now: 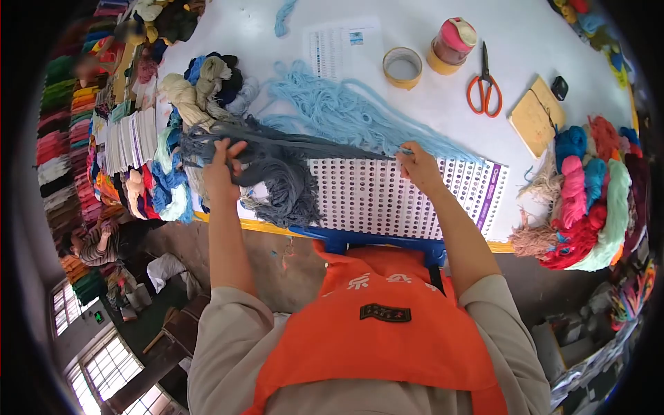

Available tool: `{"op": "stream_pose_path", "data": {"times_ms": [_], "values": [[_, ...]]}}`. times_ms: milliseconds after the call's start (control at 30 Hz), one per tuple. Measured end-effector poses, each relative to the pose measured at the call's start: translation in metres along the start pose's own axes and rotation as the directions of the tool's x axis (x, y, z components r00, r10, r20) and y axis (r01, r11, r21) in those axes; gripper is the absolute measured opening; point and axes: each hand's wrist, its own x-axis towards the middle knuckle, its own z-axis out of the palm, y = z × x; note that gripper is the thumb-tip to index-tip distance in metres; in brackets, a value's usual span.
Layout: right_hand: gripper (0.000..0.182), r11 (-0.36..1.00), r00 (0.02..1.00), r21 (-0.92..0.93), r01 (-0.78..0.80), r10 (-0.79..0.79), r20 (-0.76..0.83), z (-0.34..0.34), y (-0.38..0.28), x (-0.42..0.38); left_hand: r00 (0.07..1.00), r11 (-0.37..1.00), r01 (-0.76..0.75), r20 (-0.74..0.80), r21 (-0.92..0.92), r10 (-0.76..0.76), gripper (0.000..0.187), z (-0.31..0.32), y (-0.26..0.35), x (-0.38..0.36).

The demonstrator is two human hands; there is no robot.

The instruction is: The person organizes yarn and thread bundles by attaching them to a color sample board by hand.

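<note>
My left hand (223, 168) is closed around a thick bundle of grey-blue yarn (285, 181) at the left of the white table (526, 48). Strands of that yarn stretch to the right, where my right hand (417, 164) pinches their ends. Both hands hover over a white card punched with rows of holes (387, 197) lying near the table's front edge. A loose heap of light blue yarn (346, 111) lies just behind the stretched strands.
Orange-handled scissors (484, 86), a tape roll (402, 67), a pink-topped jar (451, 43) and a printed sheet (344, 47) lie at the back. Mixed yarn skeins (588, 194) are piled right; more skeins and cards (128, 138) are stacked left. Another person (93, 242) sits below left.
</note>
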Motion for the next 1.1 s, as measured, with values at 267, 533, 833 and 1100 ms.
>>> {"op": "stream_pose_path", "data": {"times_ms": [267, 533, 833, 1100], "values": [[0.045, 0.928, 0.945, 0.243, 0.282, -0.224, -0.240, 0.059, -0.066, -0.074, 0.790, 0.923, 0.210, 0.612, -0.324, 0.035, 0.032, 0.052, -0.017, -0.141], [0.013, 0.794, 0.881, 0.393, 0.465, -0.460, -0.112, 0.086, -0.185, -0.212, 0.599, 0.845, 0.267, 0.767, -0.463, 0.231, 0.044, 0.030, 0.005, -0.213], [0.007, 0.676, 0.898, 0.608, 0.417, -0.408, -0.162, 0.112, -0.192, -0.269, 0.679, 0.855, 0.136, 0.676, -0.500, 0.288, 0.028, -0.008, 0.027, -0.255], [0.007, 0.614, 0.905, 0.686, 0.391, -0.394, -0.163, 0.119, -0.189, -0.292, 0.627, 0.905, -0.093, 0.681, -0.416, 0.378, 0.028, -0.024, 0.033, -0.275]]}}
